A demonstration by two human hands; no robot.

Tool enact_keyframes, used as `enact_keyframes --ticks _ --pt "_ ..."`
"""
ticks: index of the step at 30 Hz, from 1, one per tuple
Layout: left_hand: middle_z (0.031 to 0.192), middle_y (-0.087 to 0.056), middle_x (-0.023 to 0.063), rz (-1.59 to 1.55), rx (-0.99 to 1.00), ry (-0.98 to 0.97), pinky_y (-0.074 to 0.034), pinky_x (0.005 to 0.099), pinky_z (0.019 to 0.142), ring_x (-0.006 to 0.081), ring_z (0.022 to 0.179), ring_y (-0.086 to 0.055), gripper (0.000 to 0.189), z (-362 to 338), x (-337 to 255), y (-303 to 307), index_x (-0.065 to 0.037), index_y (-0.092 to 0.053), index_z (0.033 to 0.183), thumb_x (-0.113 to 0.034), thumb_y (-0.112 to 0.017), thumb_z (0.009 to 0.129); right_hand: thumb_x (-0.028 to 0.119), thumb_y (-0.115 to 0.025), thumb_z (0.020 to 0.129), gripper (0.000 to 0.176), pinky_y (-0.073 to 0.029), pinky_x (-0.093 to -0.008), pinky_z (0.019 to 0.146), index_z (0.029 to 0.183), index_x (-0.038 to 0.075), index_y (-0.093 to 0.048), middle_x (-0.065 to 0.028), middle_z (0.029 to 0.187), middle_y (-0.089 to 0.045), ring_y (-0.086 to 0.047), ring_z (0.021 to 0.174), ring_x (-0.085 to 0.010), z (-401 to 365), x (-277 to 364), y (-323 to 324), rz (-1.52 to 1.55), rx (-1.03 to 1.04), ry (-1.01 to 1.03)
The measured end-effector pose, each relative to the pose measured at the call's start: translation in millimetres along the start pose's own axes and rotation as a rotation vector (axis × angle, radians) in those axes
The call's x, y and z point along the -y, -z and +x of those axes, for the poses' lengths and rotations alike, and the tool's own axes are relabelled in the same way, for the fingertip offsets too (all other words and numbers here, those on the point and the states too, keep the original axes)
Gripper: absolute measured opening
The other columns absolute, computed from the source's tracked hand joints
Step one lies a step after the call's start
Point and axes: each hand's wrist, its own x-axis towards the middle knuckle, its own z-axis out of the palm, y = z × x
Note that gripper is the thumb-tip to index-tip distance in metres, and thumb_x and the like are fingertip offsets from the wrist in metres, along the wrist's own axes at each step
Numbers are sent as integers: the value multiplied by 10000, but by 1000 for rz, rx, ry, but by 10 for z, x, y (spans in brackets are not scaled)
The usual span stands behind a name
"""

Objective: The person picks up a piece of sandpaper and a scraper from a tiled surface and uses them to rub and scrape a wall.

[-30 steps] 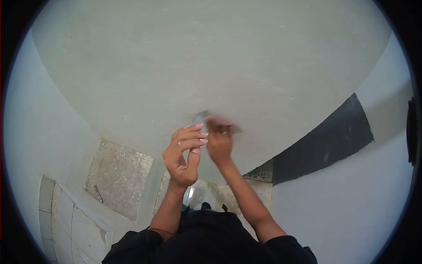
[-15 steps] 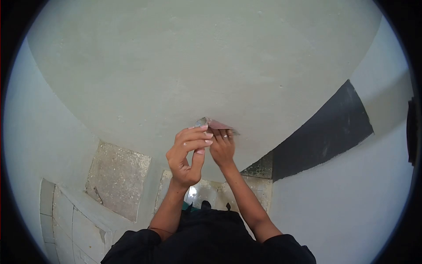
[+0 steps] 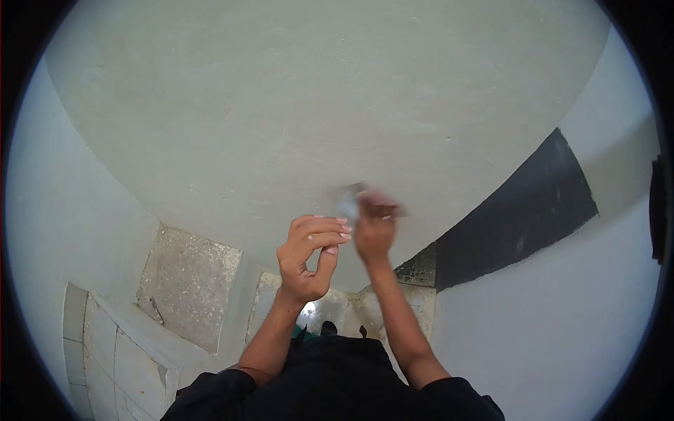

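Observation:
My right hand [image 3: 375,235] grips a folded reddish-brown sheet that looks like sandpaper [image 3: 382,199], held against the pale grey-green wall [image 3: 316,105]. Both the sheet and the fingertips are blurred by motion; a pale bluish patch shows at the sheet's left end. Just to the left, my left hand [image 3: 309,256] is raised with loosely curved fingers, its thumb bent below them. Nothing shows in it, and small white specks mark its fingers.
A dark grey painted band [image 3: 512,210] crosses the white wall [image 3: 519,330] on the right. Below lie pale, speckled floor tiles [image 3: 407,309]. At left are a stained square slab [image 3: 189,281] and a tiled ledge [image 3: 130,358]. A dark object [image 3: 658,210] sits at the far right edge.
My right hand and the sandpaper have shifted right along the wall. My left hand has moved slightly right and down, and now sits apart from the sheet.

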Motion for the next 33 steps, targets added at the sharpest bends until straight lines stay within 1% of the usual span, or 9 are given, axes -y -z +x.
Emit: enact_keyframes --ticks 3,6,10,13,16,19,26,30,33 --pt "927 -735 103 0 -5 34 -469 369 892 233 929 -706 195 -70 37 -6 -35 -706 907 69 -578 802 131 -515 950 601 -105 -592 1221 1532 41 -396 -174 1593 -370 -260 1511 -377 826 -218 686 -29 -349 -208" --pt "902 -730 95 -6 -21 61 -462 350 859 224 876 -697 195 -77 49 -39 -36 -707 902 72 -581 799 129 -544 941 581 -106 -608 1216 1499 9 -435 -180 1583 -383 -274 1504 -380 738 -59 561 36 -343 -241" --pt "877 -723 87 -6 -15 24 -450 328 844 216 823 -683 205 -13 21 -124 -36 -709 906 79 -582 792 74 -571 870 529 -228 -582 1181 1399 57 -566 -156 1387 -586 -475 1372 -338 -356 177 -124 60 98 -87" --pt "862 -718 86 -1 22 14 -446 328 837 213 802 -675 214 -19 0 -91 -37 -711 910 82 -581 790 69 -578 838 540 -264 -570 1158 1378 84 -590 -132 1290 -645 -525 1309 -336 -156 -88 169 -35 84 -43" --pt "848 -716 84 -5 29 48 -445 330 831 213 794 -672 216 -75 31 -87 -40 -714 909 80 -582 787 135 -543 916 682 -34 -575 1234 1557 25 -334 -184 1622 -305 -202 1529 -373 468 -376 634 -69 -186 -161" --pt "875 -711 129 -4 80 70 -475 355 839 244 853 -664 187 -114 30 -106 -1 -693 901 76 -555 802 139 -475 988 635 -15 -558 1235 1573 4 -266 -199 1637 -258 -162 1542 -356 692 -349 765 -34 -275 -240" --pt "829 -713 79 -21 109 19 -447 333 817 202 777 -669 207 -54 9 -270 -42 -715 899 72 -584 786 185 -572 894 672 -96 -628 1207 1515 5 -391 -208 1533 -416 -311 1460 -438 -1063 -218 -248 7 219 -162" --pt "823 -712 77 -27 110 52 -447 336 811 204 777 -669 211 -100 7 -246 -46 -717 896 72 -583 784 178 -553 912 698 -58 -629 1209 1539 -22 -319 -244 1586 -323 -229 1499 -444 66 -409 389 -63 -272 -270" --pt "822 -712 75 -43 104 65 -448 336 812 204 777 -669 209 -93 19 -320 -46 -718 890 72 -582 783 194 -542 932 684 -43 -623 1213 1543 -12 -317 -240 1619 -260 -178 1519 -436 278 -353 469 -24 -299 -244"
